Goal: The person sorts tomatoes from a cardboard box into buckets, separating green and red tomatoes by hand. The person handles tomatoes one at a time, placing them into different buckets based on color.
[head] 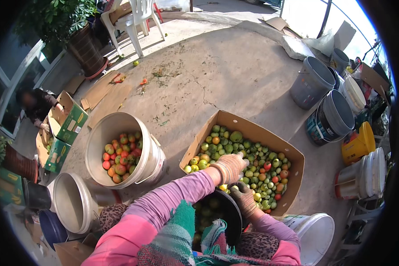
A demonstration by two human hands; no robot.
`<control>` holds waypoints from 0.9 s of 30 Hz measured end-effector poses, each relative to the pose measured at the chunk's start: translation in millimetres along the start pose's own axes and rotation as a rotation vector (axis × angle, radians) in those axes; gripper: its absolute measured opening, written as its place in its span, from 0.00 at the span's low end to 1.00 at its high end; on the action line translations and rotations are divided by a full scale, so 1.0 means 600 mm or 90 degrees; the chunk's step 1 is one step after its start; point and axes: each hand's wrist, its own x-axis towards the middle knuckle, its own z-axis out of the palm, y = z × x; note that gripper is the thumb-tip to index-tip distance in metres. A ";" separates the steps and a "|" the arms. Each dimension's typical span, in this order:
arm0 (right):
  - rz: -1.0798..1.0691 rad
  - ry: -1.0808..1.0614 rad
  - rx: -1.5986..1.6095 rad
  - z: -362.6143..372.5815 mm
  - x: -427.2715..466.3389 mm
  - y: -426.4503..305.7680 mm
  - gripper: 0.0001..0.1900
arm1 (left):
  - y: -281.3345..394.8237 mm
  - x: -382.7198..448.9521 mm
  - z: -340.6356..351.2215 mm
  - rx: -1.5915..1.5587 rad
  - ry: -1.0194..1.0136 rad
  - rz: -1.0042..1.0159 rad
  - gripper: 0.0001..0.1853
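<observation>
A cardboard box (294, 166) holds many small tomatoes (236, 146), mostly green with some orange and red ones. My left hand (231, 166), in a striped glove with grey fingertips, reaches palm down over the tomatoes near the box's middle. Its fingers are partly hidden, so whether it grasps one is unclear. My right hand (245, 199), in a soiled glove, is bent at the box's near edge beside a black bucket (235, 207). A small pale tomato (234, 188) shows between its fingertips. Greenish tomatoes (207, 207) lie in the shaded bucket, partly covered by a fringed plaid scarf (173, 229).
Left of the box stands a white bucket (94, 156) with reddish tomatoes; another white bucket (61, 202) is nearer. A person (40, 103) leans over green cartons (73, 123) at far left. Several buckets (331, 116) line the right side; a white one (316, 236) stands by my right arm.
</observation>
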 end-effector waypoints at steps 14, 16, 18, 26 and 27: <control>-0.175 0.037 -0.594 -0.036 0.017 0.040 0.18 | 0.000 0.005 0.004 0.081 -0.215 0.020 0.23; -0.174 0.032 -0.593 -0.037 0.021 0.046 0.19 | 0.001 0.008 0.004 0.097 -0.255 0.021 0.24; -0.160 0.020 -0.593 -0.039 0.021 0.048 0.20 | 0.002 0.010 0.005 0.115 -0.284 0.021 0.24; -0.111 -0.001 -0.600 -0.035 0.021 0.039 0.20 | 0.003 0.004 0.004 0.115 -0.299 0.011 0.23; -0.106 -0.006 -0.598 -0.035 0.020 0.038 0.20 | 0.005 0.004 0.001 0.117 -0.305 0.010 0.22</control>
